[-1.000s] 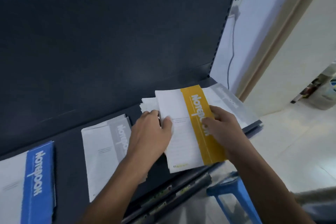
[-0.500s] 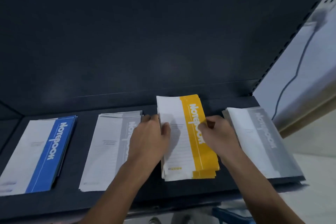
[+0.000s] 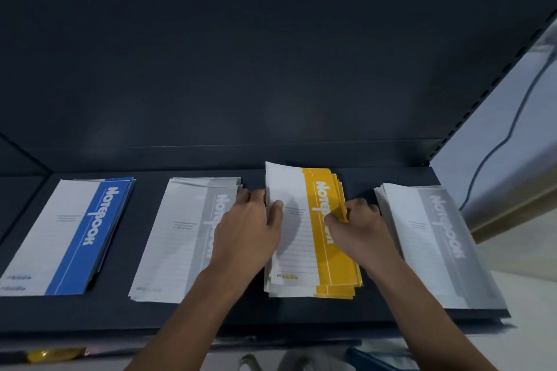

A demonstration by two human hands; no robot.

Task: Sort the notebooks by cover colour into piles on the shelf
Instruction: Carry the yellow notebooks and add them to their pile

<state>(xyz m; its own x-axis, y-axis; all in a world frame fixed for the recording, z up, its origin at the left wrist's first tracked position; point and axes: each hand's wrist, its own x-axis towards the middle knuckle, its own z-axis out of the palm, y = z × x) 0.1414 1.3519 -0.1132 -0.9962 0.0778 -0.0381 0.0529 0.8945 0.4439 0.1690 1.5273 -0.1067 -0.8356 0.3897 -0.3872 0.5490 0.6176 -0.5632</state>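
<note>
One blue pile (image 3: 81,235), two grey piles (image 3: 180,238) (image 3: 437,250), one yellow pile (image 3: 337,268). Left hand (image 3: 250,229) and right hand (image 3: 361,229) grip the yellow pile.

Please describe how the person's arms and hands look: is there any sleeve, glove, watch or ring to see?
The left hand and the right hand are bare: no gloves, no ring on the fingers in view. The left forearm and the right forearm are uncovered to the picture's lower edge, so no sleeve appears. No watch or bracelet shows at either wrist.
</note>
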